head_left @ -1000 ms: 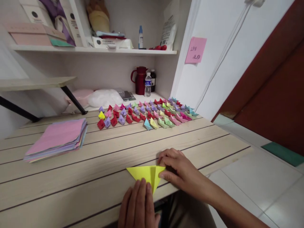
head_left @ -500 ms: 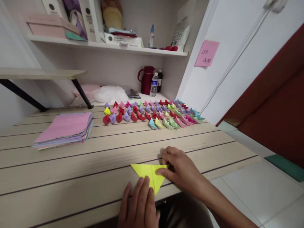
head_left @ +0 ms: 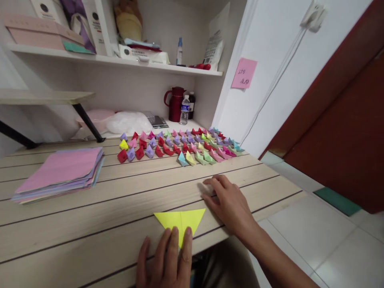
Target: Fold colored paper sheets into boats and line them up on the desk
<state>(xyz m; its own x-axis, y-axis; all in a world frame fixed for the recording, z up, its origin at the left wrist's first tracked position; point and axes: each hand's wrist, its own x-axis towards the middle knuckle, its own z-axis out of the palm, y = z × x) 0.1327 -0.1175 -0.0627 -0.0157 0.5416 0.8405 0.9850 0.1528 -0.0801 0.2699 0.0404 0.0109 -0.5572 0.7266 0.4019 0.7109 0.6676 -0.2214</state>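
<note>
A yellow sheet of paper [head_left: 181,219], folded into a triangle with a crease down its middle, lies near the front edge of the table. Its long side faces away from me and its point faces me. My left hand [head_left: 168,256] lies on the lower part of the paper with its fingers stretched out, hiding some of it. To the right, my right hand [head_left: 229,204] is off the paper, with thumb and fingers apart and nothing between them.
Rows of small folded paper boats [head_left: 180,148] in many colours stand at the back of the table [head_left: 126,188]. A stack of coloured paper [head_left: 64,168] lies at the left. Behind are a dark red jug [head_left: 176,105] and a water bottle [head_left: 185,110].
My right hand has let go of the paper's right corner and moved away from it. My left hand stays on the paper. The whole view has shifted slightly.
</note>
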